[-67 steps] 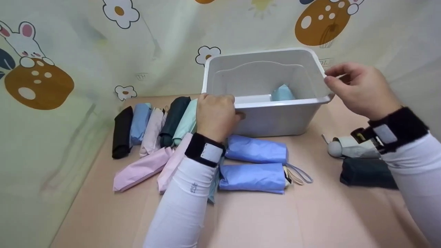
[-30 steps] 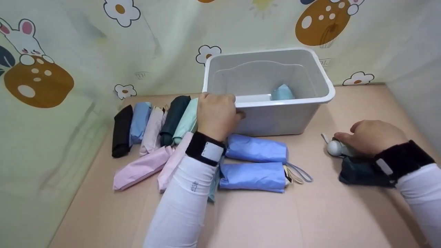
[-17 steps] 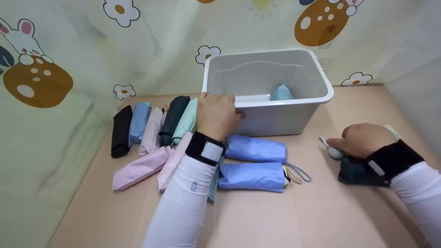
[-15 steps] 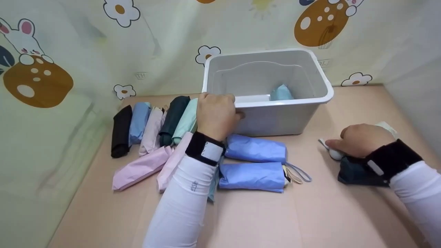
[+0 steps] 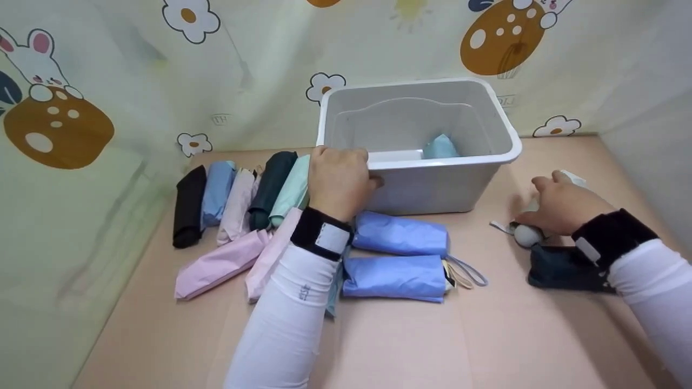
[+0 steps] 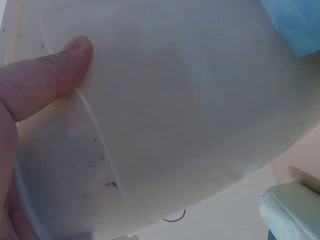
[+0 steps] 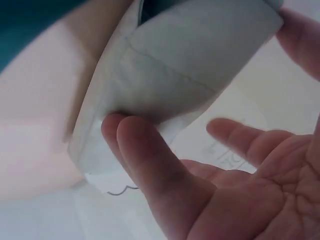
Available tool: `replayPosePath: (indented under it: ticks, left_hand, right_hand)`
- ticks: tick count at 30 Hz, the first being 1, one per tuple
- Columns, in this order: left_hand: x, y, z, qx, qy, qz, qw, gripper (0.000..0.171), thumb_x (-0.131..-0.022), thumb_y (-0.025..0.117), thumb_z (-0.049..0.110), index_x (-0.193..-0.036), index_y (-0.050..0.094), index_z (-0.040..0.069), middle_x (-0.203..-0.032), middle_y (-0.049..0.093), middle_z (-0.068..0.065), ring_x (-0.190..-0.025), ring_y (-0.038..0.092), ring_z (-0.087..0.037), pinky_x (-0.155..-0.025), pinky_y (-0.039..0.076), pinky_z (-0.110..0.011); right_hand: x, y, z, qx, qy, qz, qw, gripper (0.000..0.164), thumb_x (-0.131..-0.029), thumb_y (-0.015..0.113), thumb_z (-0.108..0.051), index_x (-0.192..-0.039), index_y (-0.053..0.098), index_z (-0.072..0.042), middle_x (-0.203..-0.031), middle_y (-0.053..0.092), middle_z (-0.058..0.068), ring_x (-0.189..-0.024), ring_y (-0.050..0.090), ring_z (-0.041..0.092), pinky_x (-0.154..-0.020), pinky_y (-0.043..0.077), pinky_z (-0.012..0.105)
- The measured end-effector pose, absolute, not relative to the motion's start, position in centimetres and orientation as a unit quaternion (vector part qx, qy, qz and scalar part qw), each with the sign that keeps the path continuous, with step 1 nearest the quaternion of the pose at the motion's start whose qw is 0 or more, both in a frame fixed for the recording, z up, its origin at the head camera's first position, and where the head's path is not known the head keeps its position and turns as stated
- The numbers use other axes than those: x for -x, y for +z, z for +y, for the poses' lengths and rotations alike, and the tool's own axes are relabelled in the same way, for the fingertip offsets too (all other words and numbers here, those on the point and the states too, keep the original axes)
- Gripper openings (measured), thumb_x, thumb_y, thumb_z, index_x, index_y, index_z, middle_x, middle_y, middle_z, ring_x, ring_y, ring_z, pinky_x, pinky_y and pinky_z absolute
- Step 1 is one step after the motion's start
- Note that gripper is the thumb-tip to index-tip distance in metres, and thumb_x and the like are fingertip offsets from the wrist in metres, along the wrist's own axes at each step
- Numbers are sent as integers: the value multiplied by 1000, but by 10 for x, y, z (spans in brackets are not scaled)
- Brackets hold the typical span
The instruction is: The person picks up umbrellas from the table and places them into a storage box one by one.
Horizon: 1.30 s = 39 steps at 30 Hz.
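My left hand [image 5: 343, 181] grips the near left of the rim of a pale grey plastic bin [image 5: 432, 186]. In the left wrist view its thumb lies against the bin's outer wall. My right hand [image 5: 570, 208] is over a pale grey-green folded umbrella [image 7: 170, 65], whose round grey handle [image 5: 528, 236] and wrist strap show at the near end. In the right wrist view its fingers are spread and fairly straight, with two fingertips against the fabric. A dark folded umbrella [image 5: 567, 267] lies just below that hand. Inside the bin, part of a light blue thing [image 5: 440, 147] shows.
Two blue folded umbrellas [image 5: 400, 233] lie in front of the bin. To its left are several more: a black one [image 5: 189, 208], a light blue one [image 5: 216, 192], a dark green one [image 5: 273, 189], a mint one [image 5: 292, 189] and pink ones [image 5: 221, 265]. A printed curtain [image 5: 259, 81] hangs behind.
My right hand has gone from the bin's right rim down to the grey-green umbrella. That umbrella has turned to a slant, and the fingers over it have spread. My left hand stays on the rim.
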<state>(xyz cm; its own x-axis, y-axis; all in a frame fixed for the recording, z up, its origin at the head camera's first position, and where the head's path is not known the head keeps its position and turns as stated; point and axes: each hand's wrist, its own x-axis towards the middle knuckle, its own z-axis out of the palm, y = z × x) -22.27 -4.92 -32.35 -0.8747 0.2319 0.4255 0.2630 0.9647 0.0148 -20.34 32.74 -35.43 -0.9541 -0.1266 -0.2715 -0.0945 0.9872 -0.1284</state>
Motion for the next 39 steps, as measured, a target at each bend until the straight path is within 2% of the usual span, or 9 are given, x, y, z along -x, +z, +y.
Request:
replayPosePath:
  ticks: [4,6,14,18,22,27,33,35,39]
  left_hand:
    - [223,-323,-49,126,-36,-969,210,39,-84,84,50,-94,78,12,-85,79,-6,-92,76,-33,-96,48,-48]
    - [223,-324,-49,127,-33,-968,212,40,-84,84,49,-94,78,12,-86,80,-6,-92,76,-33,-95,48,-48]
    - [222,-323,-50,129,-23,-966,223,41,-82,85,50,-92,77,11,-84,79,-6,-90,76,-32,-93,49,-48]
    - [222,-322,-50,128,-23,-968,215,42,-82,84,51,-94,77,11,-86,79,-6,-91,76,-32,-94,49,-48]
    - [223,-322,-50,127,-21,-970,208,43,-84,83,52,-96,77,11,-88,80,-5,-92,76,-32,-94,49,-47]
    - [223,-324,-50,127,-21,-968,213,43,-83,84,52,-95,77,11,-87,79,-6,-90,76,-33,-95,49,-48]
    - [223,-324,-50,128,-20,-969,210,43,-84,83,52,-97,77,11,-90,80,-6,-92,76,-34,-96,48,-48]
    - [223,-324,-50,128,-18,-970,207,44,-85,83,53,-98,77,11,-90,80,-6,-93,76,-33,-96,48,-48]
    - [224,-324,-49,125,-20,-970,208,42,-84,84,52,-95,77,12,-87,79,-6,-93,76,-33,-97,48,-48]
  right_hand:
    - [206,-356,327,42,-48,986,154,85,-92,68,-56,-133,49,16,-117,49,43,-89,60,45,-83,53,66]
    - [207,-358,325,43,-44,985,161,84,-93,67,-55,-132,50,16,-118,48,45,-86,60,45,-81,54,66]
    - [211,-365,318,102,-19,979,174,92,-90,73,-49,-150,42,12,-155,17,54,-121,54,70,-94,49,76]
    - [209,-368,315,118,-27,976,179,107,-78,83,-46,-155,36,11,-157,6,55,-116,57,69,-93,50,73]
    - [208,-370,313,121,-21,977,176,114,-68,89,-36,-157,34,10,-157,5,55,-105,63,63,-81,56,66]
    - [209,-368,313,117,-29,976,179,111,-68,83,-15,-160,26,9,-156,5,56,-86,65,48,-60,54,46]
    - [209,-363,316,108,-45,982,146,70,-73,80,-14,-135,57,8,-134,32,49,-78,61,39,-62,54,48]
    - [208,-360,317,105,-45,985,128,56,-74,82,-18,-122,64,6,-122,40,42,-82,60,40,-68,56,54]
    - [207,-355,318,80,-75,988,106,47,-80,79,-20,-120,70,4,-113,48,36,-93,59,45,-85,54,63]
